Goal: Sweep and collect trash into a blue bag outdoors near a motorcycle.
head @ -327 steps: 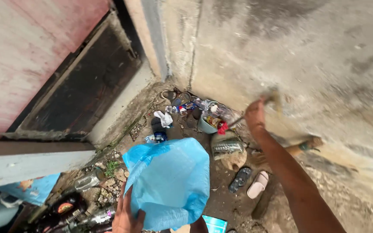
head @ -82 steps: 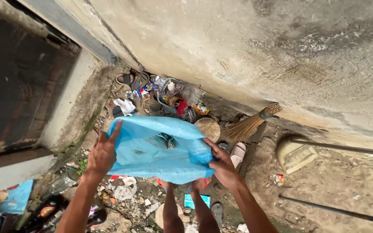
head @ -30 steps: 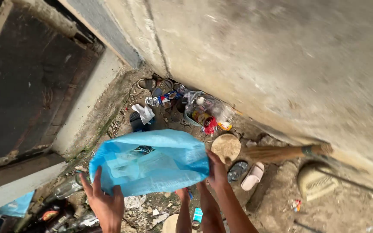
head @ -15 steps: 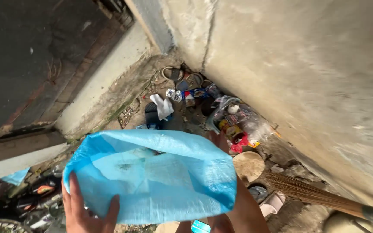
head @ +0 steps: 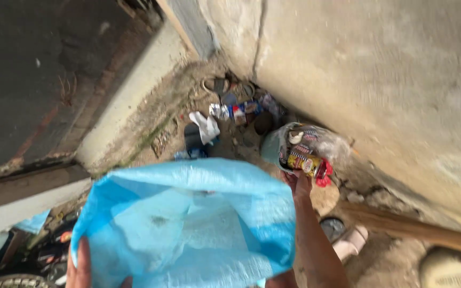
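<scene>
Blue sack (head: 188,224) in left hand (head: 81,266), right hand (head: 299,182) outstretched under rubbish tub (head: 294,152)

Sack (head: 188,224): plain light blue. Bucket (head: 271,149): pale teal, holding a yellow-and-red wrapper (head: 306,162). Slipper (head: 351,242): pale pink. Wall (head: 380,85): mottled beige-grey.

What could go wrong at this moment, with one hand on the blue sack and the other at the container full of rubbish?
The left hand alone holds the blue sack, so its mouth may sag shut. The right hand grips only the edge of the heaped container; wrappers could spill onto the ground if it tips. The image is blurred, so sharp pieces in the rubbish cannot be ruled out.
</scene>
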